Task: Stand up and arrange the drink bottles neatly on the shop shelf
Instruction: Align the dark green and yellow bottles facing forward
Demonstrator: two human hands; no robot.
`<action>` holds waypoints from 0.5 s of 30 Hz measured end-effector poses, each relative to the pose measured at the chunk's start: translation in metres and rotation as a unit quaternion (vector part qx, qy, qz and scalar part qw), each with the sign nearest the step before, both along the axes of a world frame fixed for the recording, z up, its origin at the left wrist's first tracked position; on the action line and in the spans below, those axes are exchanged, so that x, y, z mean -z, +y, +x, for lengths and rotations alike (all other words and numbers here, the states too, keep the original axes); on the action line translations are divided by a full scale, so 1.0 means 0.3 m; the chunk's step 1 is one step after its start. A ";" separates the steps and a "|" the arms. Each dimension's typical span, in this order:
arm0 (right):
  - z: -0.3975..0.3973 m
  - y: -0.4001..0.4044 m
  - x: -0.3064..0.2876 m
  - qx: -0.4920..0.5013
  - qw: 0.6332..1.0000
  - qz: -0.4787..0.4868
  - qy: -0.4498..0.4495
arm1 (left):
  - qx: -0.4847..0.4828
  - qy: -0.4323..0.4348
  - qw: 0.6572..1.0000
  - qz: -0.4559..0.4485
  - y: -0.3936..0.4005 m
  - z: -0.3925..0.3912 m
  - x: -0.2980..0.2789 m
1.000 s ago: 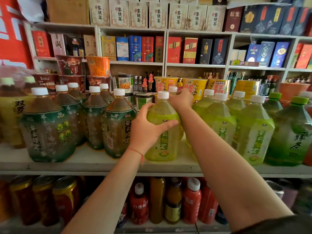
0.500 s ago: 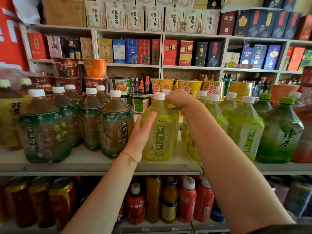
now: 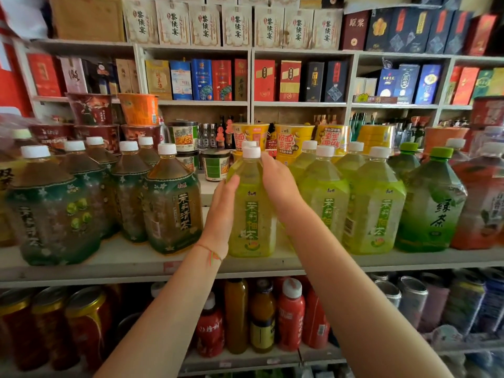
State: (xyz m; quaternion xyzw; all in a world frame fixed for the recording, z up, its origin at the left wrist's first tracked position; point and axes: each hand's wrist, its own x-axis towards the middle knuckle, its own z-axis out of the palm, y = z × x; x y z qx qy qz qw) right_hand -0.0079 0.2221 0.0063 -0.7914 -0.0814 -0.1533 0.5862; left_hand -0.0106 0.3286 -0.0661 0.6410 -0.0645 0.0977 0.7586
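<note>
Yellow-green plastic tea bottle with a white cap (image 3: 252,211) stands upright at the front edge of the pale shop shelf (image 3: 131,261), at the centre of view. Left hand (image 3: 222,214), a thin red string at its wrist, lies flat with straight fingers against the bottle's 9 o'clock side. Right hand (image 3: 281,184) rests on its 3 o'clock shoulder, fingers reaching near the cap; how tightly they curl I cannot tell. Dark-labelled brown tea bottles (image 3: 171,205) stand at 9 o'clock, matching green ones (image 3: 373,208) at 3 o'clock. Yellow noodle cups (image 3: 293,141) sit behind at 12 o'clock.
</note>
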 end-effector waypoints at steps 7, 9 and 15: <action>-0.044 0.002 0.072 0.068 0.983 0.000 -0.173 | -0.050 -0.058 0.997 0.022 -0.043 -0.068 -0.025; -0.050 0.018 0.094 0.123 0.930 -0.070 -0.339 | -0.198 -0.165 0.963 0.077 -0.044 -0.109 -0.028; -0.096 0.161 0.167 -0.001 0.850 -0.153 -0.503 | -0.514 -0.272 0.782 0.224 0.186 -0.140 -0.027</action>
